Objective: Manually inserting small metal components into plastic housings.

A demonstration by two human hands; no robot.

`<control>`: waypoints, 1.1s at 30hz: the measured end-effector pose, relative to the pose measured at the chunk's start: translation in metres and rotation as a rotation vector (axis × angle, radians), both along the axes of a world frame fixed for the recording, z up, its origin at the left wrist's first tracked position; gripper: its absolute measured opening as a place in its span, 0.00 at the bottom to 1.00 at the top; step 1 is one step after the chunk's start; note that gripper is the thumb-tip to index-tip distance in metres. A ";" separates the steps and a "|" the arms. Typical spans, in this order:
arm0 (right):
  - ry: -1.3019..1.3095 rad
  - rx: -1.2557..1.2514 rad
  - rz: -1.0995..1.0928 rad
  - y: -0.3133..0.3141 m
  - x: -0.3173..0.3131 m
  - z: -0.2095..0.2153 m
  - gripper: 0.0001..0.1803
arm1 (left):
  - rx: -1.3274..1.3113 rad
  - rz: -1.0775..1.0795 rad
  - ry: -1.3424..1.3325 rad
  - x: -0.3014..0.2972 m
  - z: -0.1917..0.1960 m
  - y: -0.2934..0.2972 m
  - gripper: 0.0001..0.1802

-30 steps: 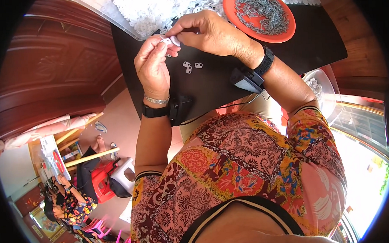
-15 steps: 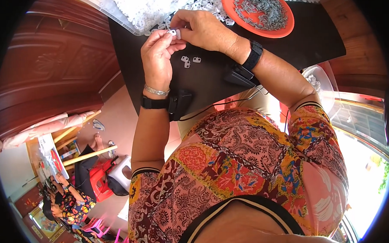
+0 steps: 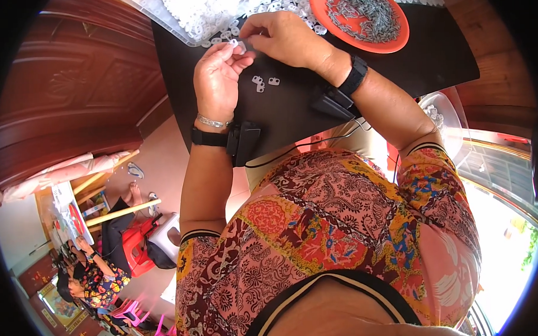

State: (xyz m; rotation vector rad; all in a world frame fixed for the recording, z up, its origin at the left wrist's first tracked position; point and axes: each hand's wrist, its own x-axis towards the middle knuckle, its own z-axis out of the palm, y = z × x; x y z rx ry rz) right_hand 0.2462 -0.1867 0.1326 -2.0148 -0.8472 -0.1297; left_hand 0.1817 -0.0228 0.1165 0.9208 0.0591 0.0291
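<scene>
The right hand (image 3: pixel 291 40) has edged farther up the table (image 3: pixel 425 65), grip unclear; the left hand (image 3: pixel 215 81) pinches a white piece (image 3: pixel 234 43), its heap (image 3: pixel 210 16) still large.

daylight admitted from right; bright opening (image 3: pixel 500 249) blown out; white pieces (image 3: pixel 216 13) overexposed; edges bowed; corners blackened

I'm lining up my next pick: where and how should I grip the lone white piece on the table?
Probably pinch the lone white piece by its near and far edges, from the right: it lies flat, with a cluster on its left.
</scene>
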 end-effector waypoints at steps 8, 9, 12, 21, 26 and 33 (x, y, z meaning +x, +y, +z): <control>0.224 -0.041 0.154 -0.006 0.001 0.010 0.13 | 0.132 0.091 -0.069 -0.004 0.006 0.000 0.08; 0.225 -0.040 0.151 -0.007 0.002 0.010 0.13 | 0.146 0.085 -0.072 -0.004 0.007 0.001 0.08; 0.265 -0.043 0.172 -0.009 0.004 0.012 0.14 | 0.123 0.062 -0.065 -0.004 0.008 0.003 0.09; 0.523 0.062 0.249 -0.012 0.003 0.020 0.13 | 0.235 0.001 -0.102 -0.007 0.020 0.006 0.12; 0.513 0.076 0.300 -0.011 0.003 0.019 0.12 | 0.133 -0.023 -0.167 -0.007 0.019 0.008 0.10; 0.487 0.115 0.338 -0.011 -0.001 0.023 0.10 | 0.045 -0.075 -0.266 -0.011 0.022 0.007 0.11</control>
